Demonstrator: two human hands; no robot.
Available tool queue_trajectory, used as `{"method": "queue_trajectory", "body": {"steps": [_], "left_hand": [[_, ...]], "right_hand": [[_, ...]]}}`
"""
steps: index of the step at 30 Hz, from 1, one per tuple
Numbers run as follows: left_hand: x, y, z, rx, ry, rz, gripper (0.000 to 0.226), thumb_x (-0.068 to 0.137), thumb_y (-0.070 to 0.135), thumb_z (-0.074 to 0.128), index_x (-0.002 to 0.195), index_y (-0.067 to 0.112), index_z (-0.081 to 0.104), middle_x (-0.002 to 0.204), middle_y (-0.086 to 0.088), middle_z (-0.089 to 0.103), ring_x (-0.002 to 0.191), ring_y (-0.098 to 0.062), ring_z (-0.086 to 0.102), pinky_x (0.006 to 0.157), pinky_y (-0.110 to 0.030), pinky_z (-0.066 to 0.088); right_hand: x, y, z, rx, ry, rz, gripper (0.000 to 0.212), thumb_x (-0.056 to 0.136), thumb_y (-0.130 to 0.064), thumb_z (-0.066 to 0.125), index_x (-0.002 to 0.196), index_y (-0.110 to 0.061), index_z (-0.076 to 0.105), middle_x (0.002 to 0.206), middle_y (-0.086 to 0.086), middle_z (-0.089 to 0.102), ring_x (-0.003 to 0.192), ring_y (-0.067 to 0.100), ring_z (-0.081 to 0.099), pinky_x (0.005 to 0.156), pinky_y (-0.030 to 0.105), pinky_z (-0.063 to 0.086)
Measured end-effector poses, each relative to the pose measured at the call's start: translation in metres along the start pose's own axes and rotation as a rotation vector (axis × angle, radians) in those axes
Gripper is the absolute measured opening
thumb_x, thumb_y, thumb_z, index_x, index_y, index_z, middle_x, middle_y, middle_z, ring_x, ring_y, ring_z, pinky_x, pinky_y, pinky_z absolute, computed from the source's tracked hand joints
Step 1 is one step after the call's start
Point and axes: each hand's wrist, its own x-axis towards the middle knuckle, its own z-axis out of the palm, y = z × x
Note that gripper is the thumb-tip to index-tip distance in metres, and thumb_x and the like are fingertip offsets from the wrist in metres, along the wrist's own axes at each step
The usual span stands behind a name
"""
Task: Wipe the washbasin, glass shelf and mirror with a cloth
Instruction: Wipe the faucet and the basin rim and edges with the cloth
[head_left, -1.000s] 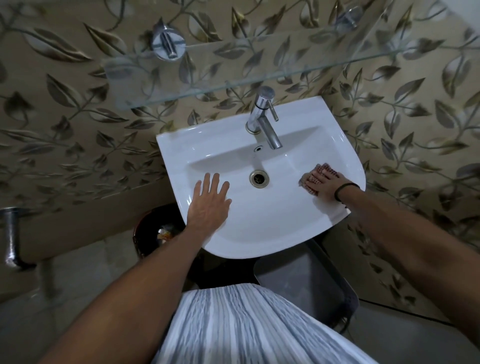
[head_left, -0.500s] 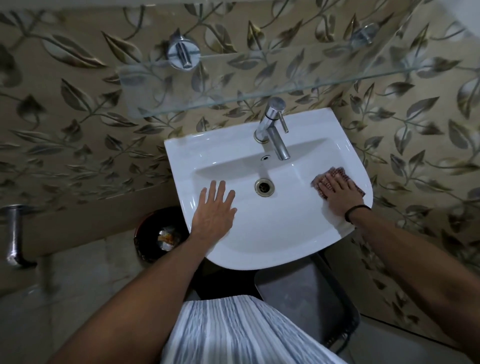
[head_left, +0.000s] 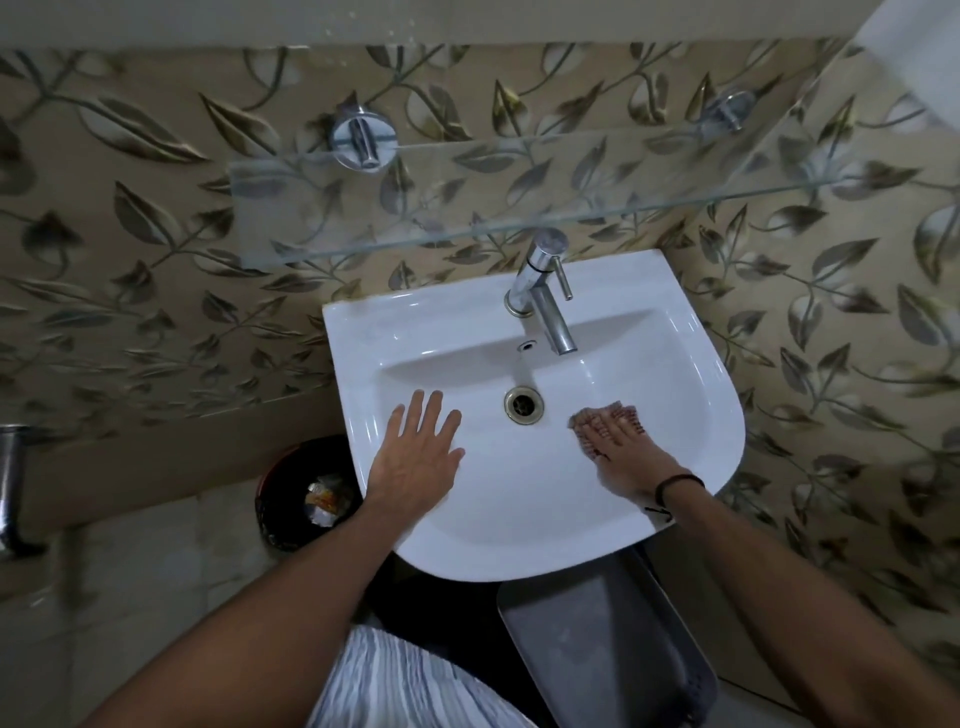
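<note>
Currently, the red-checked cloth (head_left: 586, 417) is pressed under the flat right hand (head_left: 626, 454), right of the round metal drain (head_left: 523, 405) in the white ceramic washbasin (head_left: 719, 415); the left hand (head_left: 415, 460) is laid spread by its left rim. Risk: bracing palm slipping on glaze.

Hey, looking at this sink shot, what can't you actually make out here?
The mirror: head view, the top edge cuts off the wall above the glass shelf.
The cloth: head view, mostly covered by the right hand pressing on it.
The bin contents: head view, too dark and small.
The metal pipe: head view, cut by the left edge.
</note>
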Motion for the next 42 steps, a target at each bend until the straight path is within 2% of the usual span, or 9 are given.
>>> {"method": "queue_trajectory", "body": {"steps": [7,10,14,18,23,27,31,37,42], "left_hand": [[0.001,0.001,0.001,0.0,0.008,-0.03,0.058,0.093,0.05,0.063,0.138,0.015,0.054,0.154,-0.017,0.043,0.144,-0.039,0.037,0.115,-0.053,0.036],[0.002,0.001,0.0,-0.005,0.013,-0.038,0.058,0.092,0.05,0.064,0.137,0.015,0.055,0.153,-0.017,0.044,0.143,-0.039,0.037,0.114,-0.053,0.036],[-0.001,0.002,0.001,-0.009,0.019,-0.034,0.058,0.092,0.05,0.065,0.137,0.015,0.056,0.152,-0.017,0.045,0.143,-0.039,0.038,0.114,-0.053,0.037],[0.002,0.003,-0.005,-0.012,-0.012,-0.043,0.059,0.094,0.051,0.06,0.14,0.015,0.054,0.154,-0.018,0.043,0.144,-0.039,0.036,0.116,-0.052,0.034],[0.001,0.003,-0.007,0.012,-0.07,-0.053,0.062,0.099,0.054,0.048,0.148,0.017,0.043,0.161,-0.017,0.031,0.15,-0.039,0.025,0.121,-0.052,0.025],[0.003,0.004,-0.007,0.015,-0.09,-0.057,0.062,0.095,0.054,0.056,0.144,0.016,0.049,0.159,-0.017,0.035,0.148,-0.039,0.029,0.118,-0.053,0.028],[0.003,0.003,-0.007,0.022,-0.097,-0.049,0.061,0.095,0.054,0.056,0.143,0.016,0.049,0.158,-0.017,0.036,0.148,-0.039,0.029,0.118,-0.053,0.029],[0.002,0.004,-0.01,0.041,-0.104,-0.049,0.06,0.097,0.052,0.052,0.145,0.015,0.046,0.158,-0.017,0.037,0.148,-0.039,0.028,0.118,-0.053,0.027],[0.002,0.004,-0.008,0.052,-0.13,-0.058,0.062,0.097,0.053,0.05,0.146,0.016,0.045,0.158,-0.017,0.035,0.149,-0.039,0.026,0.119,-0.053,0.025]], "right_hand": [[0.021,0.037,-0.058,0.112,0.178,0.375,0.071,0.091,-0.032,-0.006,0.161,-0.024,0.003,0.168,0.008,-0.006,0.155,0.031,-0.004,0.122,0.048,0.001],[0.058,0.008,-0.064,0.176,0.128,0.318,0.061,0.103,-0.019,0.024,0.161,-0.015,0.005,0.167,0.018,-0.004,0.154,0.039,0.0,0.122,0.055,0.006],[0.077,-0.03,-0.025,0.009,0.203,0.05,0.067,0.077,-0.005,0.051,0.144,0.003,0.048,0.15,0.027,0.043,0.139,0.056,0.034,0.109,0.074,0.025],[0.039,-0.008,-0.013,-0.098,0.057,-0.149,0.067,0.085,-0.009,0.031,0.151,0.0,0.037,0.156,0.02,0.037,0.145,0.047,0.03,0.115,0.066,0.025],[0.045,0.038,-0.048,0.072,0.038,0.043,0.081,0.083,-0.043,0.008,0.16,-0.019,0.014,0.167,0.012,0.012,0.155,0.036,0.005,0.125,0.054,0.006],[0.062,-0.023,-0.076,0.236,0.115,0.202,0.062,0.105,-0.025,0.036,0.16,-0.01,0.011,0.166,0.02,0.001,0.154,0.039,-0.001,0.123,0.049,-0.002],[0.07,-0.077,-0.054,0.044,0.286,-0.044,0.035,0.081,-0.002,0.063,0.114,0.01,0.067,0.141,0.031,0.051,0.132,0.061,0.04,0.108,0.073,0.03],[0.038,-0.064,-0.017,-0.131,0.255,-0.264,0.046,0.094,-0.009,0.037,0.132,0.005,0.057,0.15,0.024,0.045,0.142,0.051,0.033,0.115,0.066,0.027],[0.049,-0.047,-0.031,-0.024,0.192,-0.12,0.039,0.088,-0.019,0.037,0.09,-0.004,0.073,0.128,0.028,0.063,0.117,0.06,0.055,0.095,0.072,0.044]]}}
